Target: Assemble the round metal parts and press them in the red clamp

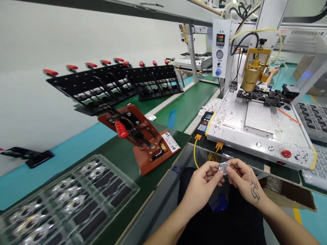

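Observation:
Between my two hands is a small round silvery part [223,168] with dark marks on its face; I cannot make out its exact kind. My left hand [205,180] pinches its left edge between thumb and fingers. The opposite edge is gripped by my right hand [241,175], thumb in front and fingers curled behind. Both hands hold it above my lap, just short of the dispensing machine's [258,136] front edge. Fingertips cover parts of its rim.
A clear tray [102,200] of shiny round parts lies on the left bench. Beyond it stands a red-brown clamp fixture [150,136] with a red handle, backed by black clamp racks [89,85]. A handheld keypad [204,124] sits beside the machine. Another person's hand [274,70] shows behind.

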Motion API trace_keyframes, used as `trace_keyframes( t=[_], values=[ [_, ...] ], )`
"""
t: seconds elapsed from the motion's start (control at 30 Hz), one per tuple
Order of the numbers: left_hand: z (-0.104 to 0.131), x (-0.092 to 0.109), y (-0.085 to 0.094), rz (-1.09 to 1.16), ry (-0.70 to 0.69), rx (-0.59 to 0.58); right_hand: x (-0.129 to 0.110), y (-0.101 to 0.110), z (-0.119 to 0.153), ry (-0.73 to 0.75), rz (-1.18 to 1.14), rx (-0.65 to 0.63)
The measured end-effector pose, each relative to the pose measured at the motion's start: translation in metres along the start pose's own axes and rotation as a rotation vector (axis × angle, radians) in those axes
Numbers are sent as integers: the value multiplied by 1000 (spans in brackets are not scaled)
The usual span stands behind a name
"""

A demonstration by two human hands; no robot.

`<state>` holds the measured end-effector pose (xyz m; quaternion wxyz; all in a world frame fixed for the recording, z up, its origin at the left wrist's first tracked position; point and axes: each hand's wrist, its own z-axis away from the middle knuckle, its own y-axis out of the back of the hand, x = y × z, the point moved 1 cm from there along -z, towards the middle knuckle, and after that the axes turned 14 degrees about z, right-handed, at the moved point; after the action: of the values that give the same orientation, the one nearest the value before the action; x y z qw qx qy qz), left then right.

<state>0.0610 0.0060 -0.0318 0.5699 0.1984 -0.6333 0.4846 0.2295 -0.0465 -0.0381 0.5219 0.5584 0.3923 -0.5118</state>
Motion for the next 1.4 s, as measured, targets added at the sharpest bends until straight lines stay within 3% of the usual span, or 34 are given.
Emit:
trace_keyframes(
  t=[0.47,0.53,0.73,0.83,0.9,0.97,1.03,1.13,1.2,1.27,1.4],
  values=[
    [7,15,4,-27,-22,0,-1,-1,-2,26,56,-92],
    [5,17,7,-36,-21,6,-2,4,-6,132,157,-109],
    [10,24,13,-119,-58,22,-18,13,-23,702,646,-236],
    [19,54,24,-293,-205,3,-27,8,-33,838,675,-211],
    [24,91,42,-485,-487,123,-31,5,-42,873,649,-157],
    [26,132,66,-691,-854,294,-34,1,-51,858,616,-112],
    [21,164,91,-903,-1108,310,-37,-2,-60,824,585,-93],
    [5,187,117,-1229,-1154,80,-43,-8,-69,785,564,-99],
    [-3,192,121,-1348,-1112,-14,-47,-12,-73,774,566,-112],
    [-8,199,115,-1325,-1110,25,-50,-18,-79,761,567,-123],
    [-20,243,101,-952,-1130,333,-60,-42,-97,710,517,-166]
  ],
)
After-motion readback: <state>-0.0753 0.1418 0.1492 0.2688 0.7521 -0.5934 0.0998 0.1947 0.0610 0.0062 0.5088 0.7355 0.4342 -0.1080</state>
